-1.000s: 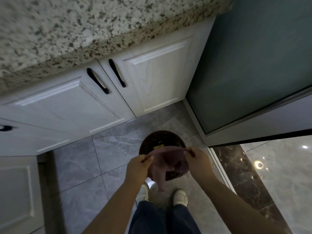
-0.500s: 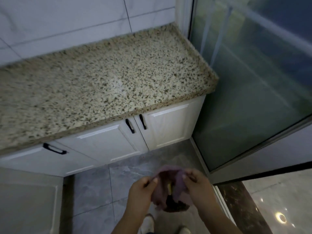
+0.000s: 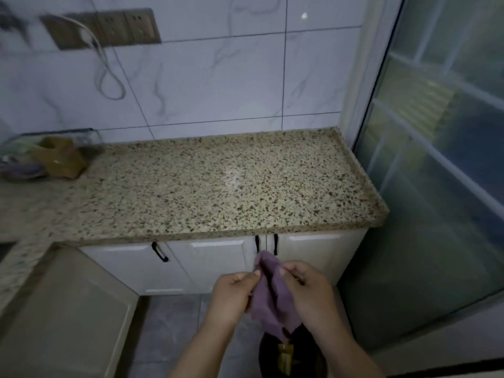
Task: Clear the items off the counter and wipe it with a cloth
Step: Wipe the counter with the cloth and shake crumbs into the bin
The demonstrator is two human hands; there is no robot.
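**A:** Purple cloth front and centre, bunched and hanging between both hands, held below the counter's front edge and just in front of the cabinet doors. It's not on the stone.

**B:** And the grip?

**A:** Left hand pinches the cloth's left edge between thumb and fingers, curled narrow. Right hand does the same on the other edge. The hands sit close together, the cloth sagging between them.

**B:** What's under it?

**A:** A dark round bin on the floor, directly beneath the cloth's lower corner, with something yellowish inside. That's my first worry: a pinch hold on a limp cloth is a light hold, and if one side slips the cloth could drop straight in.

**B:** And the counter itself?

**A:** Speckled granite, bare across its right and middle. At its far left, against the tiled wall, a brownish item and some blurred things beside it sit there; I can't tell what they are.

**B:** So wiping now is risky?

**A:** I'd say so. A wide sweep leftward could shove those items along or knock them over. There's also a white cord looping down from the wall sockets above that end, which a raised cloth could snag.
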